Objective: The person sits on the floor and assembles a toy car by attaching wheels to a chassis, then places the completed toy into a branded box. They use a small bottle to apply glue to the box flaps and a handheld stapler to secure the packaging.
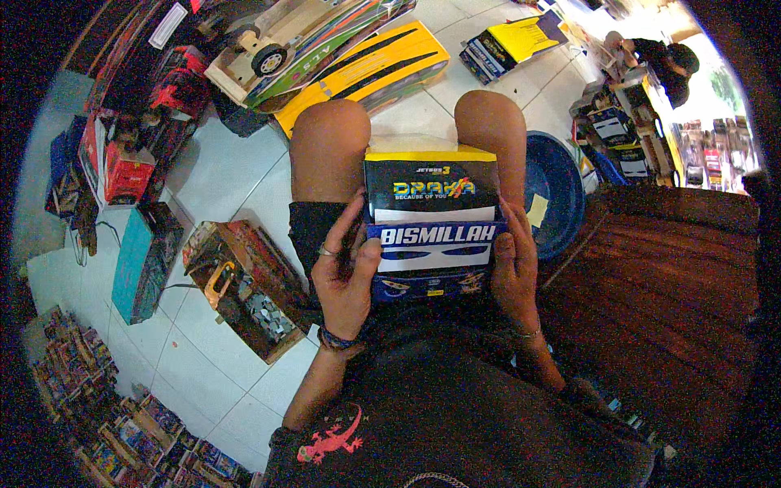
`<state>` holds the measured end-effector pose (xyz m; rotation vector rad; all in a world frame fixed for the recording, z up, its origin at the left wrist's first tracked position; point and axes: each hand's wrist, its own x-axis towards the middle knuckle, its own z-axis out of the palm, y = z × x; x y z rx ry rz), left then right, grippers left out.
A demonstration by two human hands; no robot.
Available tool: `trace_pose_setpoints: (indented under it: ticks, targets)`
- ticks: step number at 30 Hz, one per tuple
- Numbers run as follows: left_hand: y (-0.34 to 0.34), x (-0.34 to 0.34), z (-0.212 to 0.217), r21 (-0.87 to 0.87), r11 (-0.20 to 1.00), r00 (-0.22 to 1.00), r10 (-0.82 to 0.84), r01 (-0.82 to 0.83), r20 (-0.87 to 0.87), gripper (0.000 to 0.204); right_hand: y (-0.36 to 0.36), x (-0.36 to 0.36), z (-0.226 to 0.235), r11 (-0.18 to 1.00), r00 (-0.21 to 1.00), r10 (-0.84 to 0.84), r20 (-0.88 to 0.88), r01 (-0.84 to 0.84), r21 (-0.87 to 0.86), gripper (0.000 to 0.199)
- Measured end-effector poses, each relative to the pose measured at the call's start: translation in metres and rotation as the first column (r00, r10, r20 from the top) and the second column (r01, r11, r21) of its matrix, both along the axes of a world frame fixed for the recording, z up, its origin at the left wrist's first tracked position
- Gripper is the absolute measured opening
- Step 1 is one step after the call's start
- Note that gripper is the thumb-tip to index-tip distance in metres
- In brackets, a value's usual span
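I am sitting with a model truck body lying across my lap, its far end reaching between my bare knees. My left hand is gripping its left side, thumb laid over the top, and my right hand is clasping its right side, so both hands are clamped on it with the body between them. It is looking boxy, with a yellow far edge, a black panel with bright lettering, a white strip, then a blue band with white letters. A blue basin is sitting just to the right, and an open wooden toolbox is lying on the white tiles to the left.
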<state>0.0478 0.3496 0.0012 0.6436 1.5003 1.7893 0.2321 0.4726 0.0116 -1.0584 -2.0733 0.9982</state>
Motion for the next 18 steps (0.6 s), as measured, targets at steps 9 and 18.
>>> trace_pose_setpoints:
  ticks: [9, 18]
  targets:
    - [0.0005, 0.0000, -0.0030, -0.020, 1.000, 0.999, 0.012, -0.011, 0.039, 0.049, -0.0021, 0.0012, -0.0026, 1.000, 1.000, -0.021, -0.001, 0.021, -0.010, 0.046]
    - [0.0012, -0.0022, -0.0006, -0.069, 0.997, 0.999, 0.026, -0.027, -0.020, 0.045, -0.0006, 0.0009, -0.0002, 1.000, 1.000, -0.007, 0.009, 0.007, -0.019, 0.050]
